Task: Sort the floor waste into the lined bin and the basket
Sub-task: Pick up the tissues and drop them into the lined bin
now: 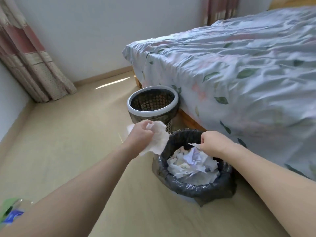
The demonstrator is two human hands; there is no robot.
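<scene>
Hands: two, the left hand (142,134) and the right hand (211,142).
Bins with a liner: one, the lined bin (196,187), directly under the right hand.
Baskets: one, the basket (136,111), just beyond the left hand.
Papers held: two, a crumpled tissue (159,134) in the left hand and a small paper scrap (194,144) pinched by the right hand.
Papers in the bin: a heap of crumpled paper (189,163) below the right hand; the single pieces cannot be counted.
Beds: one bed (239,69), to the right of both hands.
Curtains: two, one curtain (29,62) far left of the hands, a second curtain (219,10) far beyond them.
Packaging near the left forearm: some coloured wrappers (10,212), blurred, number not clear.
</scene>
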